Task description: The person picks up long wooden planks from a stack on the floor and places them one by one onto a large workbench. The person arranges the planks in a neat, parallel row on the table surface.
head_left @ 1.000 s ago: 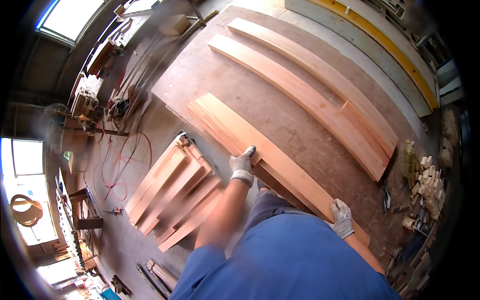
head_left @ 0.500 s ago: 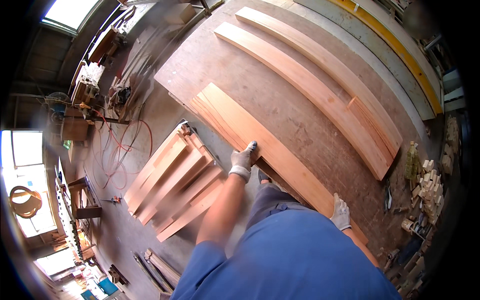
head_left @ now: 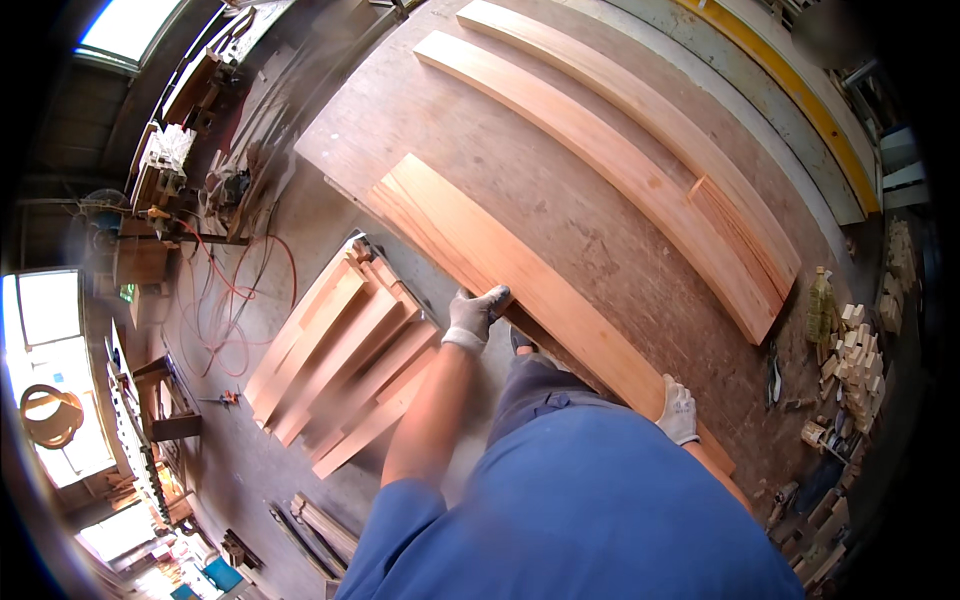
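Note:
A long flat wooden board (head_left: pixel 548 305) lies slantwise along the near edge of the large worktable (head_left: pixel 600 240). My left hand (head_left: pixel 474 316), in a pale work glove with a dark thumb tip, grips its near edge, thumb on the top and fingers curled below. Toward the board's right end my right hand (head_left: pixel 678 412), gloved too, closes on the board; part of its grip is hidden. Farther back on the tabletop are two long planks, a near plank (head_left: pixel 560 115) and a far plank (head_left: pixel 620 105), with a short wood piece (head_left: pixel 735 235) by their right ends.
Left of me, several boards (head_left: pixel 345 345) lie stacked on a low support. Red hoses (head_left: pixel 240 290) loop on the floor beyond. At the table's right are a yellowish bottle (head_left: pixel 820 305) and a pile of small wood blocks (head_left: pixel 855 365). A yellow-edged beam (head_left: pixel 790 75) runs behind.
The view has shifted slightly. My left hand has turned a little on the board's edge, its fingers now further under. The board shows little or no movement on the table.

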Action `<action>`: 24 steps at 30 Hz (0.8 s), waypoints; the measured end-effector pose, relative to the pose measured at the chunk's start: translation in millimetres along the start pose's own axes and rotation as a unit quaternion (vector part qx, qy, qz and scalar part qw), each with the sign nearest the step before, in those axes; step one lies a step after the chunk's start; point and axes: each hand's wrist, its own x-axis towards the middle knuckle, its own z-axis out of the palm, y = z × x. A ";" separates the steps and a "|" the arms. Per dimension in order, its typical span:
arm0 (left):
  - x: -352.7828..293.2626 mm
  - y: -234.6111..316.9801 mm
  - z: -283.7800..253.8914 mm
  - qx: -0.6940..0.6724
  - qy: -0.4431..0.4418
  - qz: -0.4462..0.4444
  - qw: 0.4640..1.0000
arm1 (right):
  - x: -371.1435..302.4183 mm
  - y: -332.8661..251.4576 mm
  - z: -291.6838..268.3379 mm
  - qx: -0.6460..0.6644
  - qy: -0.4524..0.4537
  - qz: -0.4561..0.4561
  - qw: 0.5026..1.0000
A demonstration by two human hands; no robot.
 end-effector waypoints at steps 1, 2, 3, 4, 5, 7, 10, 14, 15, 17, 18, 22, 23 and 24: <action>0.4 -2.2 0.6 0.015 0.009 0.002 1.000 | -1.3 -4.3 -5.4 0.008 -0.007 0.007 1.000; -4.7 -0.4 6.4 0.026 0.017 -0.002 1.000 | -2.2 -4.5 -7.3 0.006 -0.007 0.016 1.000; -12.8 -1.4 12.4 0.036 0.025 -0.006 0.999 | -6.9 -0.8 -8.6 0.003 -0.007 0.024 1.000; -24.6 -0.2 20.4 0.033 0.046 -0.022 0.998 | -11.1 3.4 -9.6 0.000 -0.006 0.034 0.999; -35.9 -0.8 19.2 0.075 0.030 -0.042 0.996 | -15.5 9.7 -9.7 0.000 -0.013 0.041 0.999; -52.5 0.0 15.0 0.211 -0.002 -0.086 0.974 | -26.2 22.7 -11.2 -0.005 -0.030 0.055 0.998; -61.9 -8.8 -2.2 0.249 0.033 -0.170 0.953 | -43.6 42.8 1.9 -0.034 0.004 0.042 0.999; -19.4 4.3 -28.4 0.378 0.182 -0.021 0.907 | -51.5 44.2 7.5 -0.043 0.008 0.062 0.997; -9.3 19.8 -25.5 0.404 0.204 0.006 0.892 | -51.1 44.5 7.7 -0.047 0.000 0.066 0.997; 9.6 52.4 -13.7 0.394 0.201 0.057 0.895 | -50.6 49.1 11.9 -0.059 -0.011 0.073 0.996; 23.6 63.5 -11.5 0.400 0.226 0.052 0.887 | -50.9 52.3 15.3 -0.065 -0.016 0.075 0.995; 59.9 90.7 -16.1 0.372 0.266 0.072 0.886 | -46.9 54.3 19.5 -0.064 -0.029 0.098 0.993; 66.7 95.0 -26.1 0.366 0.259 0.085 0.890 | -46.8 54.6 19.2 -0.066 -0.024 0.092 0.993; 84.9 93.8 -44.1 0.366 0.271 0.088 0.886 | -45.9 55.4 18.7 -0.068 -0.019 0.086 0.994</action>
